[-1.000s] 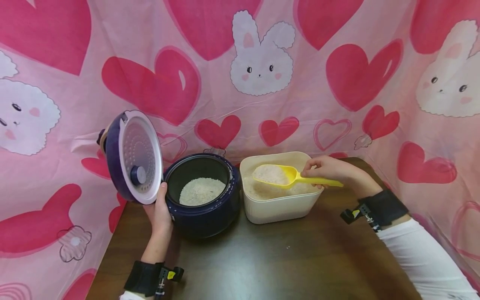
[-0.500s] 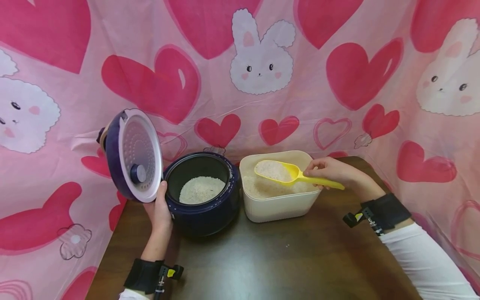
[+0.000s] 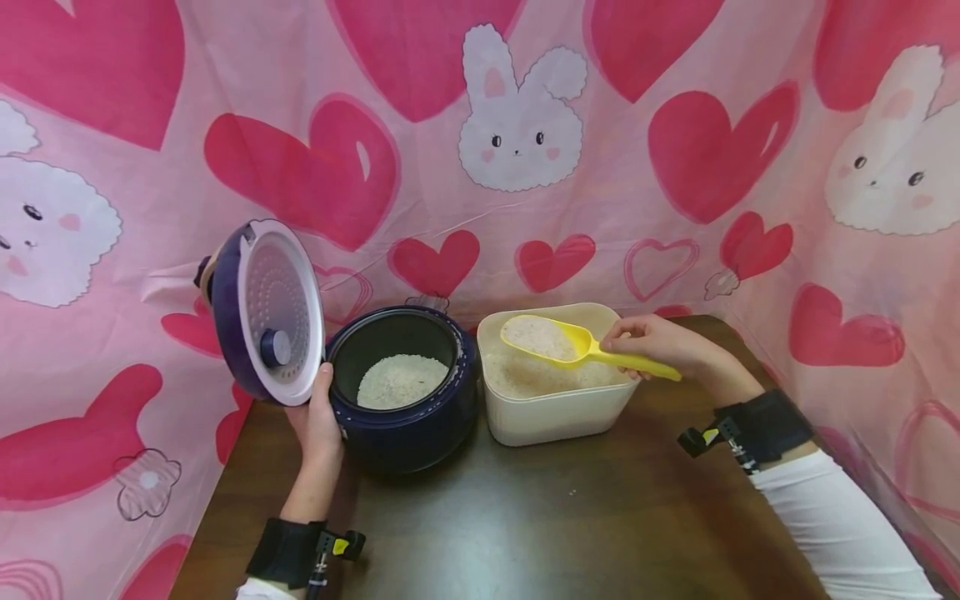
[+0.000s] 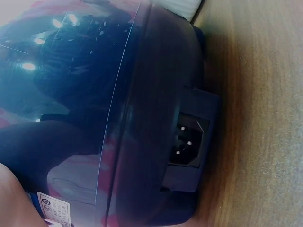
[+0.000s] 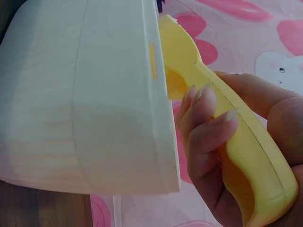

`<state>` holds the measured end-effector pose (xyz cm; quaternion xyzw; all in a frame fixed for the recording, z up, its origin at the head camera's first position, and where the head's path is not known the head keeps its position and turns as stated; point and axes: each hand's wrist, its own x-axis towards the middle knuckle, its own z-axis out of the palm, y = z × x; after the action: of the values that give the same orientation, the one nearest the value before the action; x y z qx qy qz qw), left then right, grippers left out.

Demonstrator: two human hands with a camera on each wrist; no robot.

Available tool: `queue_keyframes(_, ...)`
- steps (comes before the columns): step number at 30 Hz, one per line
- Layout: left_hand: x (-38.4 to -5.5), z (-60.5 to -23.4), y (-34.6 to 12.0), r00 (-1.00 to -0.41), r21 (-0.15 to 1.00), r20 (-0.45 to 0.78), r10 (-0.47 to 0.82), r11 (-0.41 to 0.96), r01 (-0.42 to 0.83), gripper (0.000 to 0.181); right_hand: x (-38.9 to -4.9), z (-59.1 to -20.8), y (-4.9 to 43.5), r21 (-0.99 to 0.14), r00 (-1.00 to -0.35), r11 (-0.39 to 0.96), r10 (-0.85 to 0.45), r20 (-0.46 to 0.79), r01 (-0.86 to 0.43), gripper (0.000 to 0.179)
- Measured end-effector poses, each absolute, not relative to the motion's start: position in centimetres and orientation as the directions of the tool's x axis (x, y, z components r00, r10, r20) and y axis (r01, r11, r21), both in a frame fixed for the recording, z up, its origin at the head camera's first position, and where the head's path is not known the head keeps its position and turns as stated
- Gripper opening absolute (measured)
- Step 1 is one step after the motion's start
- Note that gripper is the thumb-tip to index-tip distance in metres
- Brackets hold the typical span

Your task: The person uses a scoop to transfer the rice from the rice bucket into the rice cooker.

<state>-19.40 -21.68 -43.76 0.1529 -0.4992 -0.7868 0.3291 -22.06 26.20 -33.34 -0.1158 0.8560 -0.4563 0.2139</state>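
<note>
On a brown wooden table [image 3: 517,517], a person's right hand [image 3: 660,342] grips the handle of a yellow scoop [image 3: 585,343], thumb on one side and fingers curled against the other. The scoop's bowl, heaped with white rice [image 3: 540,336], faces up over the open top of a cream tub [image 3: 558,418], while its handle slopes down past the tub's right rim. More rice [image 3: 525,375] lies inside the tub. Just left of it sits a dark blue rice cooker [image 3: 408,442], its black inner pot [image 3: 382,333] holding a mound of rice [image 3: 401,382]. The cooker's lid [image 3: 276,292] stands nearly upright at the left, its pale, dotted underside turned toward the pot. The left hand [image 3: 321,429] is at the lid's lower edge, beside the cooker, thumb pointing up; its other fingers are mostly hidden, so their pose cannot be told. The left wrist view shows a power socket [image 4: 187,142] low on the cooker. Behind everything hangs a pink cloth [image 3: 435,200] with hearts and white rabbits.
</note>
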Motion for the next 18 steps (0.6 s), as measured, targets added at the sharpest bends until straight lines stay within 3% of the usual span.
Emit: queue_keyframes(18, -19.3, -43.9, -22.0, -0.750, 0.908, 0.091, -0.655, -0.254, 0.332, 0.046, -23.3, -30.9, 21.3, -0.795, -0.872, 0.598, -0.438, -0.221, -0.099, 0.032)
